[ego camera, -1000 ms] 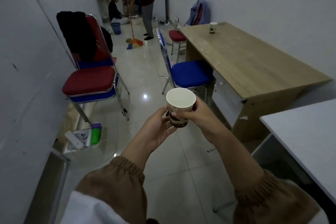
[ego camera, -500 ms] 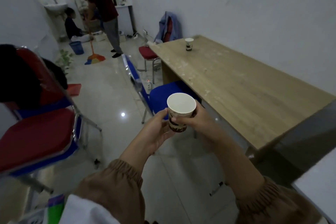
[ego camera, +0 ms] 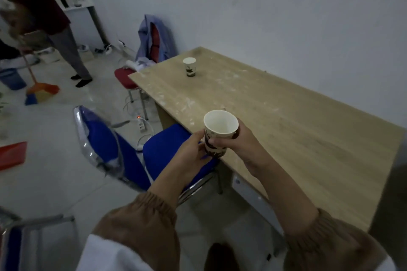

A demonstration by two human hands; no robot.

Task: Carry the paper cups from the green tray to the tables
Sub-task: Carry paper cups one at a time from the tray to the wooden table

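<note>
I hold an empty white paper cup (ego camera: 220,126) with a dark printed band upright over the near edge of the wooden table (ego camera: 297,130). My right hand (ego camera: 239,141) grips its side from the right. My left hand (ego camera: 191,149) supports its lower part from the left with curled fingers. A second paper cup (ego camera: 189,67) of the same kind stands upright at the far end of the same table. The green tray is out of view.
A blue chair (ego camera: 154,149) is tucked at the table just left of my hands. A red stool (ego camera: 123,78) and a chair draped with clothes (ego camera: 154,42) stand at the table's far end. A person (ego camera: 50,17) sweeps with a broom (ego camera: 41,92). Cables and a power strip (ego camera: 141,124) lie on the floor.
I have walked closer and turned right toward the wooden table. The cup stays held in both hands and is now over the table's near edge.
</note>
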